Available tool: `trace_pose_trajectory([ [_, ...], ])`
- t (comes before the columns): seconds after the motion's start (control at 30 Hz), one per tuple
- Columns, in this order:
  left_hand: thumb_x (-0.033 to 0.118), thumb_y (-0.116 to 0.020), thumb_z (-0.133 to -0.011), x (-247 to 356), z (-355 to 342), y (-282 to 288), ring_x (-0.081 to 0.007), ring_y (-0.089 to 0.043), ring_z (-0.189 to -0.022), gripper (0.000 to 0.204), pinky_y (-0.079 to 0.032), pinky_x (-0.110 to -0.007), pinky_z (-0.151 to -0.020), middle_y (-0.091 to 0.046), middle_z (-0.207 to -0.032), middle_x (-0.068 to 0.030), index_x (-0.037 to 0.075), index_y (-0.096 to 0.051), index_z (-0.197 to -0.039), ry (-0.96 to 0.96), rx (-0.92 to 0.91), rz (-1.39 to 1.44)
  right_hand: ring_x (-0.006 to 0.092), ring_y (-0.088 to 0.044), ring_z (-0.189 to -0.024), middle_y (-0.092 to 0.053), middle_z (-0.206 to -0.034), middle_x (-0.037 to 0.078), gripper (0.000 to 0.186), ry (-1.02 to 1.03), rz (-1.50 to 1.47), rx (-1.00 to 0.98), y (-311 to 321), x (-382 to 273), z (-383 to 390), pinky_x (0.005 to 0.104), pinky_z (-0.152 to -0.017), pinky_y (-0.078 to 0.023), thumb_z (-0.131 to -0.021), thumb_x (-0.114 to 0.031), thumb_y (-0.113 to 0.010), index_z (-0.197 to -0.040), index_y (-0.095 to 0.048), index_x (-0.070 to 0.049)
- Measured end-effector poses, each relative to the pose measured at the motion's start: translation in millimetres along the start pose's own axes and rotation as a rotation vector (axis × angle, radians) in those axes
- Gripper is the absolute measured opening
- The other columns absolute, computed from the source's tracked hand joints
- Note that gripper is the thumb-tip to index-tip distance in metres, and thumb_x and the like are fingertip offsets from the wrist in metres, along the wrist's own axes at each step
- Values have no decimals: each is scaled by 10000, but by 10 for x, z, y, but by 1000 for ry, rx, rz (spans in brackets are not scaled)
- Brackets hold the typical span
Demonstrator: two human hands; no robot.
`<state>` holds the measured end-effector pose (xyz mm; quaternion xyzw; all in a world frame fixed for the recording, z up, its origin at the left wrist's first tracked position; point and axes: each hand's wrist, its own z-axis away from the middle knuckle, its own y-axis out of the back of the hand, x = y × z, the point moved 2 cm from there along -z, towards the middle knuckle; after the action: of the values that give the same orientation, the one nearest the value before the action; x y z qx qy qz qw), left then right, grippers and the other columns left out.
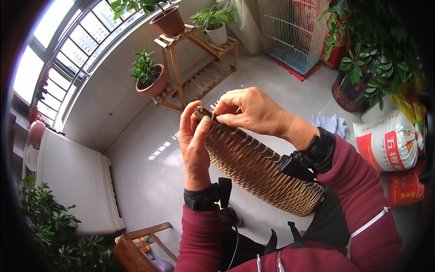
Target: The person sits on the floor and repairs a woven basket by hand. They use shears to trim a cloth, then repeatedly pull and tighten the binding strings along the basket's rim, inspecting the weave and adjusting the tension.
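Where basket (260,177) sits: tilted, held up over floor (147,179)
Left hand (194,147): thumb and fingers clamped on rim (266,152) end
Right hand (256,111): near left, pinched closed at rim cord (213,116)

The pale floor (140,181) carries a wooden stand (176,75), a red-based wire cage (292,38) and a dark planter (348,92); the stand holds a brown pot (168,22) and a white pot (217,35).

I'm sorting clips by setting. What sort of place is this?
Probably a home balcony or sunroom: a barred window lines one side, potted plants stand on a wooden rack, and a wire cage stands nearby.
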<state>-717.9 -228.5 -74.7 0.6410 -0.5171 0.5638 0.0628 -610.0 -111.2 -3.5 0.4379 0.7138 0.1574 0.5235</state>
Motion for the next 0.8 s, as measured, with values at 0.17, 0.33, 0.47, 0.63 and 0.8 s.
trace_pose_trajectory([
  [0.17, 59, -546, -906, -52, 4, 66, -118, -540, -989, 424, -401, -257, -914, -581, -1073, -44, 41, -484, -1324, -24, -32, -38, 226, -629, -873, -613, -943, 126, 538, -253, -158, -73, -108, 192, 627, 338, -788, -513, -841, -342, -720, -1256, -525, -61],
  [0.33, 41, -523, -905, 63, -12, 286, -135, -530, -1033, 440, -383, -279, -946, -576, -1137, -63, 28, -461, -1340, -51, -118, -43, 393, -646, -843, -664, -961, 216, 549, -295, 20, -39, -526, 58, 1077, 457, -755, -520, -859, -251, -666, -1343, -448, -113],
  [0.47, 3, -559, -884, 280, 61, 286, -133, -540, -996, 403, -398, -277, -918, -580, -1081, -54, 37, -488, -1280, -79, -135, -11, 377, -633, -933, -647, -1094, 187, 574, -239, 31, -4, -399, -88, 1073, 419, -809, -519, -828, -175, -680, -1354, -457, -115],
  [0.63, -73, -671, -806, 658, 473, 323, -136, -542, -985, 397, -439, -278, -885, -571, -1056, -43, 60, -525, -1151, -91, -174, -67, 348, -630, -959, -649, -1096, 143, 514, -140, 7, -39, -139, -338, 1142, 402, -819, -517, -797, -92, -675, -1291, -547, -145],
  [0.8, -137, -707, -739, 667, 1105, 566, -191, -590, -1027, 420, -467, -351, -933, -595, -1037, -68, 41, -559, -1089, -54, -144, -257, 293, -599, -894, -652, -1040, 80, 588, -36, 162, -195, -277, -266, 1322, 368, -790, -513, -739, 4, -653, -1292, -562, -174],
])
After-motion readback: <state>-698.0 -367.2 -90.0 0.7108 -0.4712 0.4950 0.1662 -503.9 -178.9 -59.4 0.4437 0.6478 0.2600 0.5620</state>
